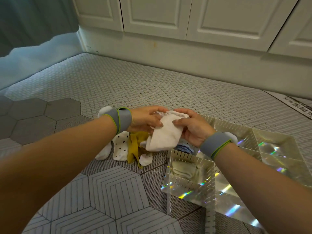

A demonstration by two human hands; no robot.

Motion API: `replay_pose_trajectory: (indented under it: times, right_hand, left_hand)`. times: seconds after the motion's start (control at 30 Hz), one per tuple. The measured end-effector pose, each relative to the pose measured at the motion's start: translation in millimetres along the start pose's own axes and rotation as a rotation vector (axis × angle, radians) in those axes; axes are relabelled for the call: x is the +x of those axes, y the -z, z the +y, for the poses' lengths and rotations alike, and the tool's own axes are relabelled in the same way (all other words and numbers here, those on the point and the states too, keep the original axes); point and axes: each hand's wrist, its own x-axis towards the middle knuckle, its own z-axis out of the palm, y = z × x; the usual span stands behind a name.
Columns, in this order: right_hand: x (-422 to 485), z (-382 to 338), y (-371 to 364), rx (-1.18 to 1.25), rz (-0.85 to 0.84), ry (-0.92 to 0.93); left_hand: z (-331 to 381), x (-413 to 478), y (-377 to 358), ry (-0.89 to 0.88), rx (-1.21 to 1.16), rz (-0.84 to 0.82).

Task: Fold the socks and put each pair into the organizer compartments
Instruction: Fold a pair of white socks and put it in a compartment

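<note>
Folding the white cotton sock pair (166, 132), pinched in my left hand (146, 119) and right hand (194, 128); next, I'd judge, an empty compartment of the clear iridescent plastic organizer (236, 168).

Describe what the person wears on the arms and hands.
No sleeves: both forearms are bare. The left band and right band are grey with lime-green edges, one on each wrist, with a white rounded piece beside each. The left hand and right hand wear no gloves.

blue sock (184, 148): mostly hidden beneath your right hand (192, 130)
organizer (184, 157): partly covered by your right arm (256, 176)
</note>
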Motion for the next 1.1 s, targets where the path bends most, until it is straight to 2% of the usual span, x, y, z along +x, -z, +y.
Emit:
replay_pose_trajectory:
  times: [0.2,0.4,0.53,0.67,0.83,0.93,1.1]
  right_hand:
    - [4,3,-6,0.083,0.094,0.027]
    - [4,15,-6,-0.074,-0.045,-0.097]
    - [8,14,-9,0.065,0.017,0.021]
    - [13,7,-5,0.119,0.090,0.032]
    - [18,3,-3,0.133,0.108,0.037]
    - [21,0,-1,0.139,0.122,0.026]
    - [24,-5,0,0.170,0.122,0.026]
  left_hand:
    - [-3,5,-6,-0.036,0.012,0.108]
    - [2,7,2,-0.091,0.004,0.080]
    - [-4,5,14,-0.048,0.031,0.176]
    - [-23,3,41,0.066,0.160,0.378]
    - [-54,-7,74,0.166,0.170,0.470]
    - [-63,-10,72,0.191,0.195,0.391]
    - [-74,-2,42,0.254,0.356,0.076]
